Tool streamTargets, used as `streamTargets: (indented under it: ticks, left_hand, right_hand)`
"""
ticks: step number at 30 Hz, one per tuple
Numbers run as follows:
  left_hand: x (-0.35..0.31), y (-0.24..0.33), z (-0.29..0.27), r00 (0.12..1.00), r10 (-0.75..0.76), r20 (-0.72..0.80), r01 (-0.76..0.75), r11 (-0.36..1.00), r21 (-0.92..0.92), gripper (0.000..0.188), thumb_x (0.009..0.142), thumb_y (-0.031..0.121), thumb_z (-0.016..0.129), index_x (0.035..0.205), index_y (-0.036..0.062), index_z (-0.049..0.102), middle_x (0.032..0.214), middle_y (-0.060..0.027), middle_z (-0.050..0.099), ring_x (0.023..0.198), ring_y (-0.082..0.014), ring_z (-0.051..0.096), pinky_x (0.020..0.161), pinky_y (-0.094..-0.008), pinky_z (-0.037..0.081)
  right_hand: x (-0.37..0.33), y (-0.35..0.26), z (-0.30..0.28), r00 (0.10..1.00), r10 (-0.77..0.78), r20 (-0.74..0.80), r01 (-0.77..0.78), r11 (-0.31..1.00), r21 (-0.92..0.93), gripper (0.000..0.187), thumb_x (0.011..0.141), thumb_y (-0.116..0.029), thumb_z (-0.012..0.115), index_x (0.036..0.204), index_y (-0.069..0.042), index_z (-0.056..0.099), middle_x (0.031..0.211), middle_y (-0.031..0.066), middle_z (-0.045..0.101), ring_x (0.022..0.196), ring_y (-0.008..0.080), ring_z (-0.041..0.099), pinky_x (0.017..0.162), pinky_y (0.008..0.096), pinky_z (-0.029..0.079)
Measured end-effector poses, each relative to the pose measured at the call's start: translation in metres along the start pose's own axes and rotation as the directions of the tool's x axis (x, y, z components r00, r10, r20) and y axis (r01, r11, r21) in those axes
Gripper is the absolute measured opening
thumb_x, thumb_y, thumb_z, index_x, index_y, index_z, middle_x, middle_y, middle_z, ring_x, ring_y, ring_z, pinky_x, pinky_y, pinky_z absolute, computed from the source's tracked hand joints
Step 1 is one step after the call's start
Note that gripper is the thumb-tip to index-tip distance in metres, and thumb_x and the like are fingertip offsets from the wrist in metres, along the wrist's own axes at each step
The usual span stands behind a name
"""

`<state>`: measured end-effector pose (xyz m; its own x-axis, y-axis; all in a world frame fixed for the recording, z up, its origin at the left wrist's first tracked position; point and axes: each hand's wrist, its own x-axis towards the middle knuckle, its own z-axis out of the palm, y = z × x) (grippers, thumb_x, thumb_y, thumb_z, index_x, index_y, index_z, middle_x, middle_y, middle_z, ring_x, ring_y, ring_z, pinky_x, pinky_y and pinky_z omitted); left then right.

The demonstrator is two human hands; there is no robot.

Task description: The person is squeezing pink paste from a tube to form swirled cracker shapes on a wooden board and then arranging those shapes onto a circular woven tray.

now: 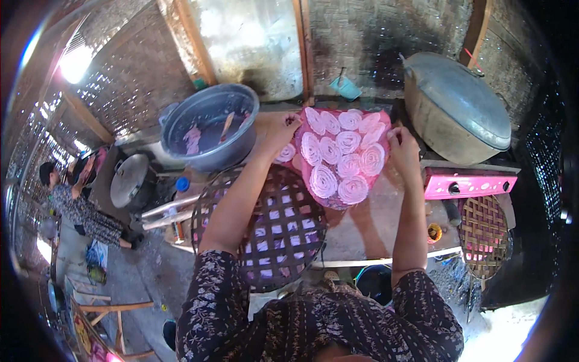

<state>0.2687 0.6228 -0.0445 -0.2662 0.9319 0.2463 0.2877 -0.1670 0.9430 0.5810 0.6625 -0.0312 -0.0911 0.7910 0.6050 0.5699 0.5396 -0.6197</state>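
Observation:
Between my two hands stretches a pink cloth-like sheet [331, 203] bearing several pale pink spiral coils [348, 142] laid side by side. My left hand [286, 128] is closed at its upper left corner, fingers pinched on the edge. On the other side, my right hand [402, 143] has its fingertips pinched at the sheet's right edge. Below and left of the sheet lies a round, dark open-weave tray [313, 241], with pink and lilac showing through its gaps. One more pink coil [286, 152] shows beside my left wrist.
A grey basin [208, 158] with pink dough and a wooden-looking utensil stands back left. To the right, a large lidded metal pot [449, 114] rests by a pink stove [470, 183]. A second woven tray [484, 232] is nearer. At far left, another person [84, 208] is beside dark cookware.

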Motion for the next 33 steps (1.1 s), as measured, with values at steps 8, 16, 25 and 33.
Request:
streamTargets:
  ticks: [8,16,25,33]
  left_hand:
    - [-0.128,-0.009,-0.15,0.999,-0.022,0.041,0.022,1.0,-0.005,0.016,0.084,0.015,0.063,0.091,0.0008,0.062,0.08,-0.0001,0.058,0.07,-0.0067,0.05,0.061,-0.0219,0.04]
    - [-0.241,-0.032,-0.234,0.974,-0.131,-0.186,0.139,0.99,0.03,0.013,0.085,0.014,0.061,0.088,0.0012,0.059,0.077,-0.0007,0.059,0.069,-0.0072,0.054,0.061,-0.0225,0.043]
    - [-0.336,-0.131,-0.24,0.927,-0.067,-0.37,0.228,0.883,0.411,0.03,0.084,0.026,0.066,0.093,-0.0012,0.056,0.08,-0.0089,0.061,0.074,-0.015,0.058,0.067,-0.0288,0.047]
    - [-0.376,-0.14,-0.228,0.816,-0.535,-0.221,0.383,0.785,-0.487,0.028,0.093,0.023,0.053,0.113,0.0038,0.05,0.104,-0.0072,0.059,0.086,-0.015,0.059,0.07,-0.0272,0.047]
  right_hand:
    - [-0.052,-0.079,0.049,0.959,-0.029,0.282,-0.046,0.966,0.254,0.015,0.086,-0.013,0.058,0.085,0.003,0.056,0.068,0.01,0.057,0.063,0.0158,0.053,0.06,0.0317,0.042]
    - [-0.106,-0.122,0.115,0.888,-0.065,0.455,-0.109,0.932,0.346,0.019,0.087,-0.016,0.059,0.088,0.003,0.055,0.072,0.0107,0.058,0.066,0.0149,0.053,0.062,0.0311,0.044]
    - [-0.177,-0.082,0.133,0.821,0.051,0.569,-0.151,0.98,0.13,0.017,0.083,-0.015,0.058,0.089,0.001,0.059,0.078,0.0163,0.063,0.073,0.0244,0.061,0.068,0.0358,0.048]
    - [-0.184,0.079,-0.038,0.93,0.36,-0.07,-0.329,0.733,-0.595,0.022,0.084,-0.018,0.053,0.096,-0.005,0.066,0.09,0.0156,0.065,0.088,0.0342,0.062,0.075,0.0421,0.049]
